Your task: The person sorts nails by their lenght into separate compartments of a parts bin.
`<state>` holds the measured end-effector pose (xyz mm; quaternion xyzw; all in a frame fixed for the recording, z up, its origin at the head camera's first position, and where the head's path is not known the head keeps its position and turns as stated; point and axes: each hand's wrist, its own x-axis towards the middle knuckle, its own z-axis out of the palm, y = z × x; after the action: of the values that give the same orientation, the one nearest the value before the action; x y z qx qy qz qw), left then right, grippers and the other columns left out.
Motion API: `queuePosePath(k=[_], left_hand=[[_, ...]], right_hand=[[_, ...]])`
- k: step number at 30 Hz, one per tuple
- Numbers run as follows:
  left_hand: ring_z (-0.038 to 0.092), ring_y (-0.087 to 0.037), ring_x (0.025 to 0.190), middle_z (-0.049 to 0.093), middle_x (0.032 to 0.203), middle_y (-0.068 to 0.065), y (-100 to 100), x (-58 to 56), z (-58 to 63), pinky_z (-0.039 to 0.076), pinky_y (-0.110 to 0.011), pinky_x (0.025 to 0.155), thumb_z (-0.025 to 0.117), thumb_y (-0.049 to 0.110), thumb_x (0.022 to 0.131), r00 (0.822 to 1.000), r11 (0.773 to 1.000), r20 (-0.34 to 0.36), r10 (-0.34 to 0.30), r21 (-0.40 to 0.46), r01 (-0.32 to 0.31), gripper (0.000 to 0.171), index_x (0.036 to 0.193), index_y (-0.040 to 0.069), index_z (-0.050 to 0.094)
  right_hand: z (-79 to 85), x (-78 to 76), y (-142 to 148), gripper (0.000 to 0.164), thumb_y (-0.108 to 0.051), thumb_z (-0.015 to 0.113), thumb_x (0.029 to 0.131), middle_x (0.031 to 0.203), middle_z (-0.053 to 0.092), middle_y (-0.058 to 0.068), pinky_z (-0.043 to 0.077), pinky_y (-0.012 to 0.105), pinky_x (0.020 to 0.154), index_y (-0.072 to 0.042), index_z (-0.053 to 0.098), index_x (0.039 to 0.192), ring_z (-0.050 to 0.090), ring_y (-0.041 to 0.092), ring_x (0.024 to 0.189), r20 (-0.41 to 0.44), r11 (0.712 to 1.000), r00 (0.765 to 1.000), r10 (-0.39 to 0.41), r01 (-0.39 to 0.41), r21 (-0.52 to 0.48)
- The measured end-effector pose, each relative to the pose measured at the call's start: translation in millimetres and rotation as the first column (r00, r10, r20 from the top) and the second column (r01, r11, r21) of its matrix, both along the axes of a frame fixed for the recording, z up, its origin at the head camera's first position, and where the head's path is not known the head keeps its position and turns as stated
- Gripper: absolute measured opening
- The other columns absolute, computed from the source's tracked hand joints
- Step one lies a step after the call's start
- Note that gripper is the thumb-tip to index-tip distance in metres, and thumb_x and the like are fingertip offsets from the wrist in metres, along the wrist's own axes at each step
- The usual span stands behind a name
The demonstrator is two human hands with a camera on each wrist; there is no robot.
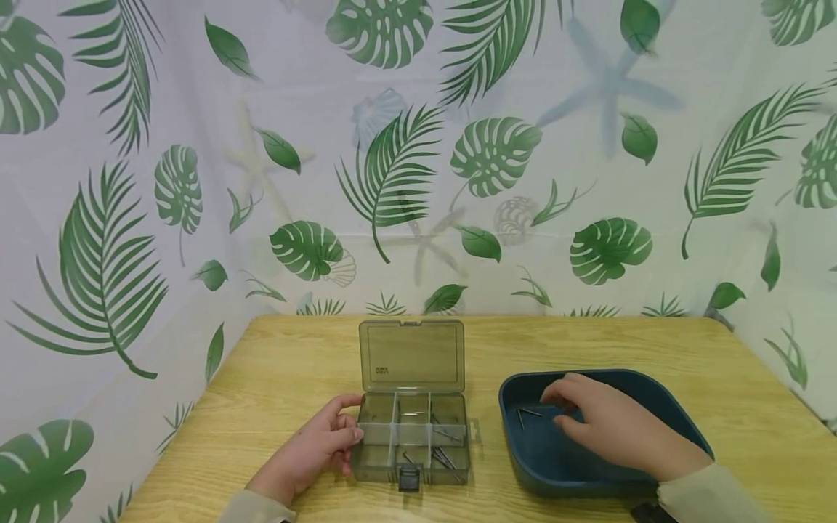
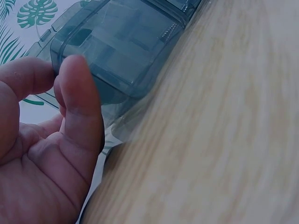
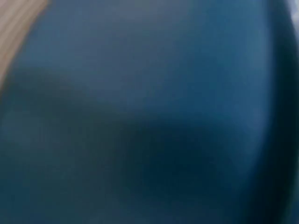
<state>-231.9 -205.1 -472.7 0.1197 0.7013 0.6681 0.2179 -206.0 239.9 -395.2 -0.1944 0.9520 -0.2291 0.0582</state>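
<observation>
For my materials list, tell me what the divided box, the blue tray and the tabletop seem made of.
Divided box: likely plastic, smooth and smoke-tinted, since its lid is see-through.
Blue tray: probably plastic, dark and smooth, with evenly coloured, rounded corners.
Tabletop: yellowish, wood-grained; real wood or printed laminate, I can't tell.

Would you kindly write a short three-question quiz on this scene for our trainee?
1. Which hand is over the tray?
2. True or false: the lid of the box is raised.
3. Where do metal pieces lie?
A) only in the tray
B) only in the box
C) in both tray and box

Key:
1. The right hand.
2. True.
3. C.
</observation>
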Motion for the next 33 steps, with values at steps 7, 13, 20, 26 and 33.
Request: queuePosePath(k=[7,13,20,26,33], left_hand=[[0.048,-0.015,0.065,0.05,0.089,-0.005,-1,1.0,-0.6,0.054,-0.03,0.056,0.058,0.007,0.1,1.0,1.0,0.004,0.008,0.003,-0.008,0.062,0.153,0.004,0.026],[0.049,-0.014,0.065,0.05,0.089,-0.005,-1,0.0,2.1,0.053,-0.029,0.056,0.058,0.008,0.101,1.0,1.0,0.003,0.009,-0.001,-0.009,0.062,0.153,0.004,0.026],[0.049,-0.014,0.065,0.05,0.088,-0.004,0,2.1,1.1,0.053,-0.028,0.056,0.059,0.009,0.1,1.0,1.0,0.01,-0.003,0.01,0.003,0.063,0.153,0.003,0.025],[0.049,-0.014,0.065,0.05,0.089,-0.005,0,0.4,-0.4,0.053,-0.029,0.056,0.06,0.01,0.1,1.0,1.0,0.014,0.001,0.011,-0.001,0.065,0.154,0.004,0.024],[0.049,-0.015,0.065,0.049,0.087,-0.004,-1,-0.1,-2.9,0.054,-0.03,0.057,0.061,0.009,0.099,1.0,1.0,0.0,-0.01,0.012,0.01,0.064,0.153,0.004,0.025]], right_hand=[[-16.9,-6.7,40,0.034,-0.025,0.075,0.092,0.118,0.06,0.0,0.054,0.045,0.082,-0.016,0.066,0.124,0.063,0.021,0.102,0.036,0.993,0.997,-0.065,0.061,0.104],[-21.8,-12.7,51,0.039,-0.025,0.076,0.091,0.122,0.06,0.006,0.053,0.05,0.085,-0.012,0.065,0.126,0.062,0.028,0.108,0.075,0.986,0.993,-0.092,0.08,0.147],[-31.5,-15.8,58,0.038,-0.027,0.078,0.089,0.125,0.06,0.009,0.05,0.056,0.092,-0.014,0.067,0.124,0.059,0.034,0.116,0.125,0.982,0.988,-0.094,0.071,0.176],[-34.3,-17.3,60,0.028,-0.013,0.077,0.088,0.113,0.061,0.001,0.053,0.05,0.087,-0.016,0.07,0.115,0.061,0.028,0.106,0.086,0.981,0.993,-0.085,0.068,0.184],[-39.2,-18.1,59,0.022,-0.008,0.076,0.087,0.1,0.058,-0.003,0.053,0.043,0.08,-0.019,0.069,0.106,0.059,0.017,0.092,0.102,0.98,0.99,-0.099,0.079,0.18]])
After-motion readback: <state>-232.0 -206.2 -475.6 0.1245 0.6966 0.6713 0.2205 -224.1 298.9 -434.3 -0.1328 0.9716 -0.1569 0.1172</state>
